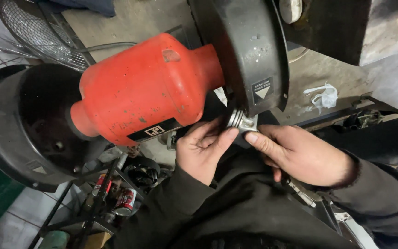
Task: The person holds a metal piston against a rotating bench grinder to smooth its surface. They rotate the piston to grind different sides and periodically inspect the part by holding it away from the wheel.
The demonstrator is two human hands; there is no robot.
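Note:
A red bench grinder (148, 87) with black wheel guards fills the upper middle of the head view. Under its right guard (249, 55) I hold a small ribbed metal part (241, 121) up against the wheel opening. My left hand (203, 150) grips the part from the left, thumb on its lower edge. My right hand (300, 154) pinches it from the right with thumb and fingers. Both arms wear dark sleeves. The wheel itself is hidden inside the guard.
The grinder's left guard (21, 124) stands open at the left. Below the stand lie cans (125, 202) and dark clutter. A wire fan grille (38, 34) sits top left. A crumpled white plastic scrap (323, 97) lies on the grey surface at right.

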